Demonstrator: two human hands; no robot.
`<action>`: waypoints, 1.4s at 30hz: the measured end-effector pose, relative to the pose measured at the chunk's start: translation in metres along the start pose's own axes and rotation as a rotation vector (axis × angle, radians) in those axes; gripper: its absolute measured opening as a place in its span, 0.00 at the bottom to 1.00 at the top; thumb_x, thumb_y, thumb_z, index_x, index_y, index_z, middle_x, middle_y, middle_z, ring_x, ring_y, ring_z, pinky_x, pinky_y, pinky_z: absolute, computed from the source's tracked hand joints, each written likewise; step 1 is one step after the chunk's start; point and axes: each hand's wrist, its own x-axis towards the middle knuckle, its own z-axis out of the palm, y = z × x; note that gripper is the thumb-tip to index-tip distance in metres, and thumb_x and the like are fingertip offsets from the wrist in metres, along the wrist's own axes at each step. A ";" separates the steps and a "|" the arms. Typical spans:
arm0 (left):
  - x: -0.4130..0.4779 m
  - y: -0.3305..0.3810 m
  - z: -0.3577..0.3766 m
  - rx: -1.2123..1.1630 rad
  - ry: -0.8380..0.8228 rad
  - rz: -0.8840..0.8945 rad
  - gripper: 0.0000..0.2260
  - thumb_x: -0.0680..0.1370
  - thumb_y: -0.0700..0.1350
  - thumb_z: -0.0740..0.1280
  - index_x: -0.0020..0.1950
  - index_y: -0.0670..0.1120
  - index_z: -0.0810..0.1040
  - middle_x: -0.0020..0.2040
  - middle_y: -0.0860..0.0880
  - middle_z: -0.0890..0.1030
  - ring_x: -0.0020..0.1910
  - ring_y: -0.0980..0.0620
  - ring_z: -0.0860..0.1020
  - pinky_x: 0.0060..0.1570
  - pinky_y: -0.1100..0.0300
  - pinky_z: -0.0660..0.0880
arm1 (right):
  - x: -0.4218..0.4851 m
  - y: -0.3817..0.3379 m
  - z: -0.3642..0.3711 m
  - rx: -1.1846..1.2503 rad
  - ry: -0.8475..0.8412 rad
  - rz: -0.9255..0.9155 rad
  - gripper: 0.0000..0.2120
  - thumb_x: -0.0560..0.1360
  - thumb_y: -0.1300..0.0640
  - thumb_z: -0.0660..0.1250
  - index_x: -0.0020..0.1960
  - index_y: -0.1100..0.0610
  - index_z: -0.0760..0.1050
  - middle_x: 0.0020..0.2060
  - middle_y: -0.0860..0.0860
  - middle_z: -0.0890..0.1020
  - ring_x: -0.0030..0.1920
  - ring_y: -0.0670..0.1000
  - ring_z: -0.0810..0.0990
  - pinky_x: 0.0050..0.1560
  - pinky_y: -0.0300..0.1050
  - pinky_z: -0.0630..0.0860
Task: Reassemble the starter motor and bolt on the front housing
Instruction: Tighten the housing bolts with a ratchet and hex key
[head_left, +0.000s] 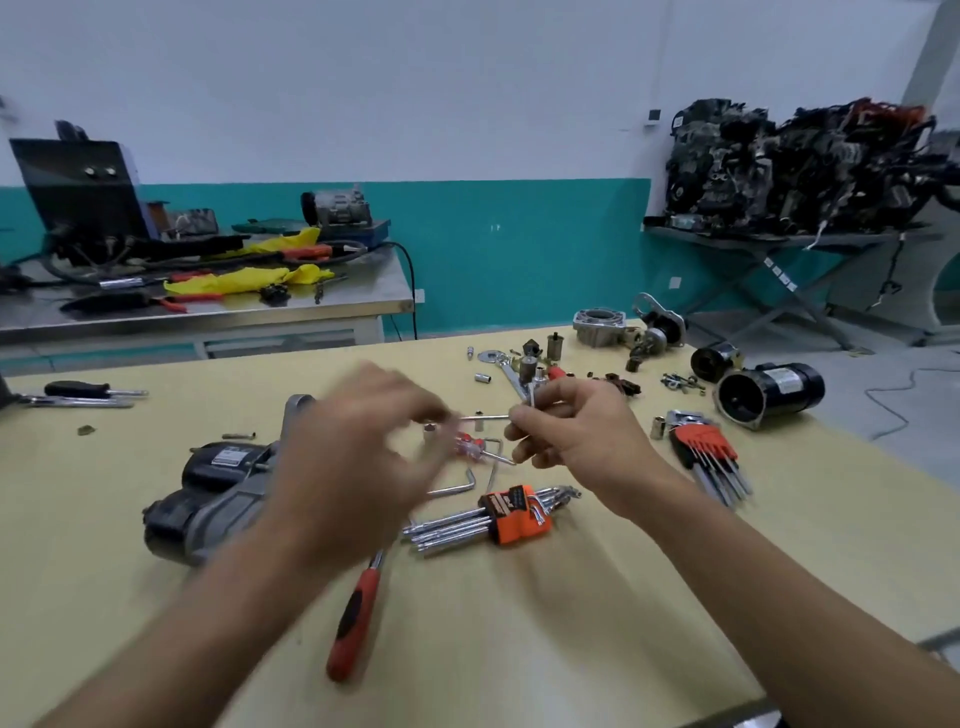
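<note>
Two bare arms reach out from the bottom edge, over a yellow table (545, 649). The right hand (571, 436) is held up above the table with its fingers curled, and it pinches a thin metal rod (485, 417) that points across to the left. The left hand (358, 457) is up in the air too, close to the free end of the rod. It is very blurry, so I cannot tell if it holds anything or how far its fingers are bent. The starter motor (218, 493) lies on its side on the table, under and to the left of the left wrist. It is black and grey, and no hand touches it. Just beside it, nearer the camera, lies a ratchet (358, 618) with a red and black handle. Below the hands there is a set of bent keys in an orange holder (519, 514), a loose bent key (457, 486) and a small red screwdriver (467, 444). Over to the right is another key set in a red holder (701, 447). Past that is a black motor can (769, 395) with its open end facing the front. Many little metal parts (530, 364) are spread out near the far edge of the table.
</note>
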 end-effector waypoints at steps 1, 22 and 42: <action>0.002 -0.017 -0.019 0.038 0.120 -0.038 0.15 0.75 0.59 0.66 0.49 0.49 0.83 0.43 0.55 0.80 0.43 0.55 0.75 0.39 0.54 0.75 | -0.004 -0.003 0.001 0.008 -0.042 0.005 0.06 0.75 0.64 0.72 0.41 0.59 0.77 0.35 0.58 0.85 0.31 0.54 0.83 0.29 0.40 0.76; 0.002 -0.126 -0.020 -0.057 0.031 -0.768 0.26 0.79 0.59 0.66 0.27 0.46 0.65 0.24 0.46 0.68 0.25 0.47 0.66 0.30 0.54 0.65 | -0.043 -0.006 0.049 -0.330 -0.266 -0.221 0.07 0.78 0.65 0.66 0.43 0.58 0.80 0.35 0.50 0.85 0.29 0.48 0.81 0.31 0.35 0.74; -0.052 -0.142 -0.053 -0.688 0.501 -0.646 0.28 0.78 0.55 0.67 0.35 0.30 0.68 0.33 0.41 0.72 0.32 0.45 0.71 0.35 0.49 0.70 | -0.024 -0.068 0.105 -0.876 -0.428 -1.019 0.11 0.76 0.58 0.63 0.48 0.59 0.84 0.31 0.53 0.83 0.30 0.55 0.81 0.29 0.52 0.77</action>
